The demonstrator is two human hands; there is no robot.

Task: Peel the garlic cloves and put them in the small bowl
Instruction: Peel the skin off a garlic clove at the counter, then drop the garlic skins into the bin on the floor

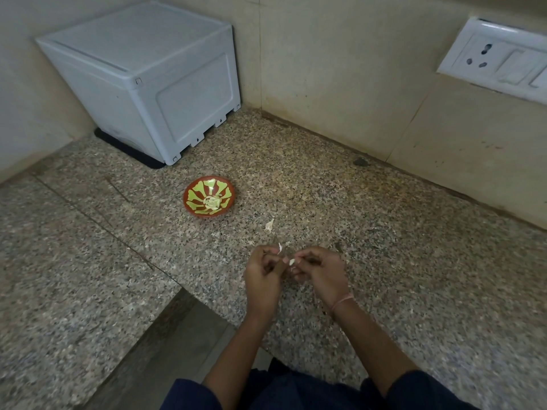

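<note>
Barely visible: garlic clove, pinched by right hand
Opposite: left hand pinched peel scrap
Surface: speckled granite counter, wall corner

Mostly hidden in the curled fingers of the right hand: the clove, only a pale tip showing. Pinched at the left hand, a white skin flake, too small to make out further. In the bowl, pale pieces too small to count. Scrap on the counter: clove or skin, impossible to tell. Socket panel cut off at right edge; sleeves cut off at bottom. Mat largely covered by the box.
</note>
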